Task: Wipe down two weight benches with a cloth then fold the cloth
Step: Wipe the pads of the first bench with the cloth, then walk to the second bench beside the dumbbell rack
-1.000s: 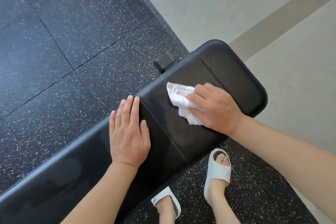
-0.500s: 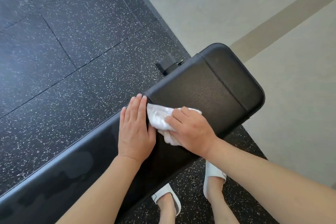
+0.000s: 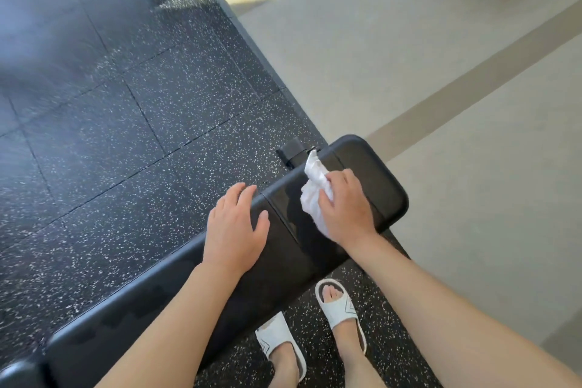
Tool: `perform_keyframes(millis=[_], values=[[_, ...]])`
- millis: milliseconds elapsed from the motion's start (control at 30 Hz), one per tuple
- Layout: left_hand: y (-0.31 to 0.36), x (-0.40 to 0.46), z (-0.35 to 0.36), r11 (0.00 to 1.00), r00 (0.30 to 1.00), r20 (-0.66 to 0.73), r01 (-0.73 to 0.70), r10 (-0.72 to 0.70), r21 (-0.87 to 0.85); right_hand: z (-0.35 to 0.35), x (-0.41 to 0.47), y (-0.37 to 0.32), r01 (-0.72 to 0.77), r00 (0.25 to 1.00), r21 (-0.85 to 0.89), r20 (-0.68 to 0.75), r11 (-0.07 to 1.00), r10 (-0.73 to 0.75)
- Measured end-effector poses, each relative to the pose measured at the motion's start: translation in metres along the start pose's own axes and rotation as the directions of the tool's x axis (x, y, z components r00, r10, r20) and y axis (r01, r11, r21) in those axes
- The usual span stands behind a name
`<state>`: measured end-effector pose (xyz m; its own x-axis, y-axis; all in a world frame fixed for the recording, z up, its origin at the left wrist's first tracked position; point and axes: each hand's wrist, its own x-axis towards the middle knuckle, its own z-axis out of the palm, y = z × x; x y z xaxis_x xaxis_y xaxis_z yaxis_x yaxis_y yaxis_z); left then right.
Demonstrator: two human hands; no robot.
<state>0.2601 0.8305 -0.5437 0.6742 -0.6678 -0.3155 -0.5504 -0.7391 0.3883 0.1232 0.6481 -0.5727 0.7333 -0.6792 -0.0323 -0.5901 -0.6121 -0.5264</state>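
A black padded weight bench [image 3: 283,261] runs from the lower left up to its rounded end [image 3: 378,167] at centre right. My right hand [image 3: 345,208] grips a crumpled white cloth [image 3: 313,189] and presses it on the seat pad near that end. The cloth's upper tip sticks out past my fingers toward the pad's far edge. My left hand [image 3: 234,230] rests flat on the pad just left of the seam, fingers straight and reaching over the far edge.
Black speckled rubber floor tiles [image 3: 126,135] lie beyond and under the bench. Pale floor with a tan stripe [image 3: 456,98] is on the right. A black bracket [image 3: 291,151] juts out behind the bench end. My feet in white slides [image 3: 337,305] stand in front.
My right hand has slid the cloth back from beside my left hand toward the bench end. The view has pulled back and tilted up, showing more floor. My left hand stays on the pad.
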Motion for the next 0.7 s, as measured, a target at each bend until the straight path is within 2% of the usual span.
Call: perform_keyframes(millis=[100, 200, 333, 600, 700], values=[[0.021, -0.016, -0.056, 0.999, 0.999, -0.042, 0.005, -0.006, -0.038, -0.04, -0.005, -0.046, -0.075, 0.997, 0.136, 0.029, 0.988, 0.071], [0.041, -0.042, -0.109, 0.999, 0.999, -0.035, 0.026, -0.027, -0.043, -0.088, -0.016, -0.085, -0.087, 0.996, 0.171, 0.02, 0.981, 0.085], [0.069, -0.079, -0.168, 0.998, 0.999, -0.053, -0.012, 0.009, -0.054, -0.154, -0.031, -0.122, 0.004, 0.999, 0.163, -0.036, 0.987, 0.002], [0.117, -0.142, -0.265, 0.983, 0.993, -0.119, -0.044, 0.024, -0.176, -0.273, -0.061, -0.166, -0.023, 0.998, 0.231, -0.053, 0.973, 0.036], [0.131, -0.161, -0.299, 0.981, 0.987, -0.159, -0.057, 0.027, -0.188, -0.315, -0.065, -0.184, 0.037, 0.997, 0.216, -0.07, 0.976, -0.023]])
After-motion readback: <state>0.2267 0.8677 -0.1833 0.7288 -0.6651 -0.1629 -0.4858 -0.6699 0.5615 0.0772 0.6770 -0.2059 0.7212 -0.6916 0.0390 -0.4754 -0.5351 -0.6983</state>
